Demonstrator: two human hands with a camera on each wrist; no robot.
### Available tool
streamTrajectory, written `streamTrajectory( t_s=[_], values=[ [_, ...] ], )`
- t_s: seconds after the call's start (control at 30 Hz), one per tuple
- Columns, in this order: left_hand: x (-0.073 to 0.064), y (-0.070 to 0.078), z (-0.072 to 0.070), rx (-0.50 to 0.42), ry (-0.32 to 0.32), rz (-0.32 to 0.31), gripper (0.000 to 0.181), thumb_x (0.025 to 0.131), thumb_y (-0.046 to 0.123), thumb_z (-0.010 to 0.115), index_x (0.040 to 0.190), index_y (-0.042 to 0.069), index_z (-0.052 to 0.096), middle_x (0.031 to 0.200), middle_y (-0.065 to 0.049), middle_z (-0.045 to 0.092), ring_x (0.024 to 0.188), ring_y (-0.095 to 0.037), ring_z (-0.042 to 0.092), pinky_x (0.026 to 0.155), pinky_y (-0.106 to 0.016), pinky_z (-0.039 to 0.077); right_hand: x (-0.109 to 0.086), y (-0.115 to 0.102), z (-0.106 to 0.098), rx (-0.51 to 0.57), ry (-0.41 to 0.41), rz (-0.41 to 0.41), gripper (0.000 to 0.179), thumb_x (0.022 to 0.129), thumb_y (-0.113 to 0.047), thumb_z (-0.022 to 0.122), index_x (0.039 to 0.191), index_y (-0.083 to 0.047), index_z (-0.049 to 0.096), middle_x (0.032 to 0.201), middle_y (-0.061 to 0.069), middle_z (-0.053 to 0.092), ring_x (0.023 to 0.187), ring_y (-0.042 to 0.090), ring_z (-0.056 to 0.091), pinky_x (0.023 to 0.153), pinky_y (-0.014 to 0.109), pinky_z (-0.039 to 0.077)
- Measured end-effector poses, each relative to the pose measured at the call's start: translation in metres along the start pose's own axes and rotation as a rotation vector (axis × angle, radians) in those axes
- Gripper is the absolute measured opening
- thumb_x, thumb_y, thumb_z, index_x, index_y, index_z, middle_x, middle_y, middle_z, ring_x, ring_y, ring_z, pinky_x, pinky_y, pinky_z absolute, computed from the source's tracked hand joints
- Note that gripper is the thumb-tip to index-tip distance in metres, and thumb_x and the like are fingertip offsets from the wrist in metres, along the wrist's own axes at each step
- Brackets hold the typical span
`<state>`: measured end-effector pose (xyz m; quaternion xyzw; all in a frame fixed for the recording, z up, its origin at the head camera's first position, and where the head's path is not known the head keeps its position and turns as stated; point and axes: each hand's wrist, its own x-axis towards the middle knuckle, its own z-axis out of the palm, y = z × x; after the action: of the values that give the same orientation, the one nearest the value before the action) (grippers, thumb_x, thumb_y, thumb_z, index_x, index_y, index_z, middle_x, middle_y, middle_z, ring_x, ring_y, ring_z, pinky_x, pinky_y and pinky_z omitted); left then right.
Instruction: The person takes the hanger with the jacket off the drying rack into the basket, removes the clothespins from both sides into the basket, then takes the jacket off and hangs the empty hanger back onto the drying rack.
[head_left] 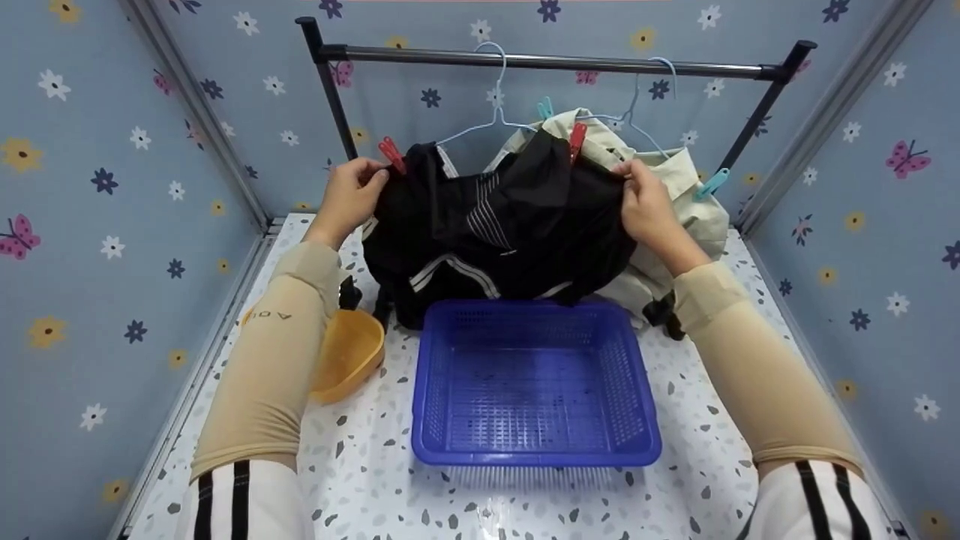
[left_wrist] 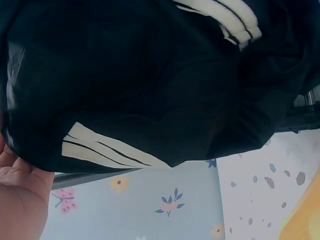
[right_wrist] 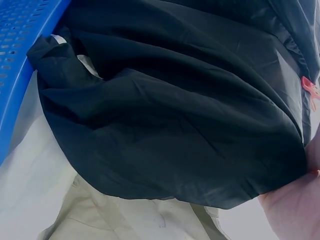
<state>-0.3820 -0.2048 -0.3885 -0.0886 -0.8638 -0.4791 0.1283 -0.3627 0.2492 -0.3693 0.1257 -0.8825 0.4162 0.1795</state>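
A black garment with white stripes (head_left: pixel 540 225) hangs from a light blue wire hanger (head_left: pixel 498 112), held there by a red clothespin (head_left: pixel 391 154) on the left and another red clothespin (head_left: pixel 577 142) on the right. My left hand (head_left: pixel 349 196) pinches its upper left edge beside the left clothespin. On the other side my right hand (head_left: pixel 651 206) pinches the upper right edge of the cloth. In the right wrist view the black fabric (right_wrist: pixel 175 135) drapes down from my fingers. Its lower hem reaches the rear rim of a blue basket (head_left: pixel 536 457).
Behind hangs a beige garment (head_left: pixel 701 217) with teal clothespins (head_left: pixel 712 184) on a second hanger (head_left: pixel 634 120). Both hangers hook over a black rail (head_left: pixel 555 60). A yellow container (head_left: pixel 349 356) stands left of the basket on the speckled table (head_left: pixel 360 465). Patterned walls enclose the sides.
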Motion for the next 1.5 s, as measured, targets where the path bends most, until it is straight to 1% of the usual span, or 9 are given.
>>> streamTrajectory(
  t_s=[0.1, 0.23, 0.33, 0.4, 0.6, 0.8, 1.13, 1.37, 1.5],
  values=[
    [0.0, -0.002, -0.005, -0.026, 0.01, -0.01, 0.03, 0.113, 0.021, 0.058, 0.126, 0.002, 0.075, 0.117, -0.014, 0.074, 0.099, -0.012, 0.061, 0.092, -0.027, 0.048, 0.0, -0.002, -0.001, 0.024, 0.024, 0.013, 0.031, 0.105, 0.006, 0.039, 0.124, 0.01, 0.063, 0.119, 0.029, 0.066, 0.107, 0.031, 0.058, 0.103, 0.042, 0.044],
    [0.001, 0.0, -0.009, -0.03, 0.014, -0.025, 0.029, 0.113, 0.021, 0.058, 0.125, 0.002, 0.076, 0.113, -0.009, 0.073, 0.098, -0.012, 0.06, 0.09, -0.026, 0.048, -0.001, -0.004, -0.003, 0.073, 0.066, 0.031, 0.028, 0.105, 0.002, 0.046, 0.121, 0.012, 0.066, 0.106, 0.019, 0.068, 0.093, 0.011, 0.055, 0.092, 0.025, 0.042],
    [0.004, 0.002, -0.009, -0.039, 0.034, -0.024, 0.029, 0.112, 0.02, 0.059, 0.125, 0.001, 0.076, 0.108, -0.005, 0.071, 0.096, -0.011, 0.058, 0.089, -0.025, 0.046, -0.001, -0.005, -0.004, 0.081, 0.089, 0.025, 0.027, 0.106, -0.001, 0.051, 0.121, 0.011, 0.07, 0.099, 0.013, 0.068, 0.084, 0.002, 0.053, 0.085, 0.02, 0.041],
    [0.005, 0.004, -0.009, -0.043, 0.052, -0.018, 0.029, 0.112, 0.019, 0.059, 0.124, -0.001, 0.076, 0.106, -0.005, 0.071, 0.094, -0.01, 0.058, 0.088, -0.024, 0.046, -0.001, -0.007, -0.004, 0.069, 0.097, 0.006, 0.026, 0.106, -0.002, 0.054, 0.12, 0.011, 0.072, 0.098, 0.013, 0.069, 0.083, -0.001, 0.052, 0.083, 0.019, 0.041],
    [0.01, 0.011, -0.011, -0.042, 0.094, -0.011, 0.029, 0.111, 0.018, 0.06, 0.124, -0.001, 0.078, 0.109, -0.009, 0.073, 0.091, -0.009, 0.058, 0.084, -0.022, 0.047, 0.001, -0.011, -0.004, 0.061, 0.117, -0.039, 0.024, 0.107, -0.001, 0.055, 0.117, 0.013, 0.072, 0.106, 0.023, 0.072, 0.087, 0.003, 0.054, 0.085, 0.018, 0.042],
    [0.016, 0.022, -0.013, -0.064, 0.121, -0.015, 0.027, 0.109, 0.015, 0.062, 0.122, -0.003, 0.078, 0.112, -0.01, 0.073, 0.092, -0.007, 0.059, 0.085, -0.021, 0.046, 0.005, -0.016, -0.007, 0.072, 0.136, -0.029, 0.025, 0.108, -0.002, 0.054, 0.118, 0.013, 0.071, 0.109, 0.021, 0.071, 0.092, 0.006, 0.054, 0.088, 0.018, 0.042],
    [0.017, 0.037, -0.023, -0.051, 0.127, -0.001, 0.027, 0.111, 0.018, 0.061, 0.121, 0.0, 0.078, 0.101, 0.002, 0.068, 0.089, -0.007, 0.056, 0.083, -0.022, 0.045, 0.01, -0.022, -0.012, 0.084, 0.17, -0.037, 0.024, 0.107, -0.002, 0.054, 0.113, 0.012, 0.072, 0.098, 0.011, 0.068, 0.083, 0.002, 0.052, 0.081, 0.018, 0.041],
    [0.007, 0.038, -0.029, -0.066, 0.116, 0.046, 0.025, 0.11, 0.017, 0.063, 0.117, 0.0, 0.079, 0.098, 0.003, 0.07, 0.087, -0.006, 0.058, 0.082, -0.022, 0.045, 0.006, -0.023, -0.016, 0.106, 0.159, -0.042, 0.023, 0.108, -0.002, 0.054, 0.113, 0.011, 0.073, 0.091, 0.0, 0.063, 0.081, 0.002, 0.051, 0.078, 0.019, 0.04],
    [0.001, 0.039, -0.032, -0.078, 0.11, 0.066, 0.024, 0.109, 0.016, 0.063, 0.117, -0.001, 0.079, 0.103, 0.001, 0.072, 0.086, -0.004, 0.059, 0.082, -0.02, 0.046, 0.003, -0.025, -0.019, 0.122, 0.159, -0.057, 0.023, 0.108, -0.002, 0.054, 0.113, 0.011, 0.073, 0.087, -0.007, 0.059, 0.079, 0.001, 0.05, 0.076, 0.019, 0.041]
  ],
)
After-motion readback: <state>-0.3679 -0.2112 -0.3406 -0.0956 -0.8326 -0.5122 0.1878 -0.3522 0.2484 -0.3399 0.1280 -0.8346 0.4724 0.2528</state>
